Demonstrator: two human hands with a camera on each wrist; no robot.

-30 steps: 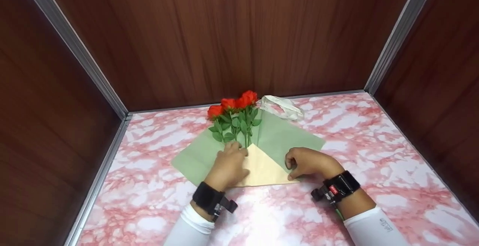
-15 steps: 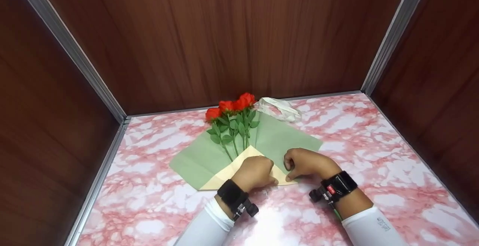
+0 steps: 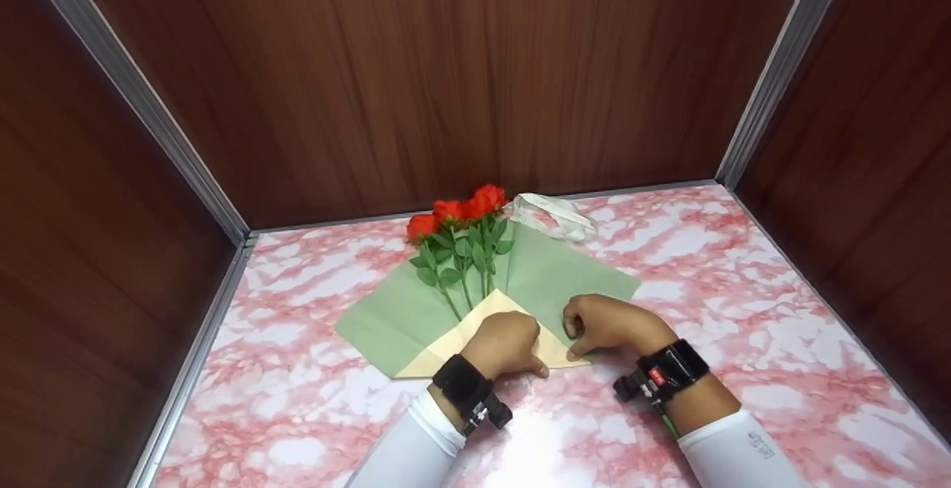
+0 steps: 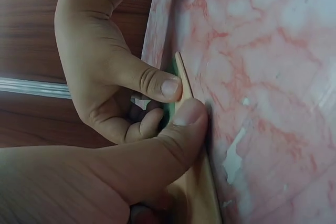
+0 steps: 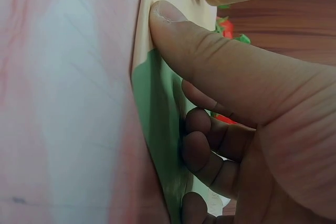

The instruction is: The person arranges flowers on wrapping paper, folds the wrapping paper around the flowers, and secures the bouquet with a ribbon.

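Observation:
Green wrapping paper [image 3: 572,265] lies on the table, its near corner folded up into a cream triangular flap [image 3: 435,350]. Several red roses [image 3: 449,211] rest on the paper, their lower stems covered by the flap. My left hand [image 3: 502,343] lies over the flap, fingers curled, and pinches its folded front edge with the thumb. Just to the right, my right hand [image 3: 611,321] pinches the flap's right corner. In the right wrist view that thumb [image 5: 176,24] presses the cream side, while the curled fingers [image 5: 197,150] meet the green part.
A loop of white ribbon [image 3: 553,217] lies behind the paper at the back of the pink marbled table [image 3: 297,414]. Dark wood panels [image 3: 475,79] with metal corner strips stand at the back and both sides.
My left hand has moved from the rose stems rightward and nearer along the flap to its front edge, uncovering the stems. The right hand stays at the corner.

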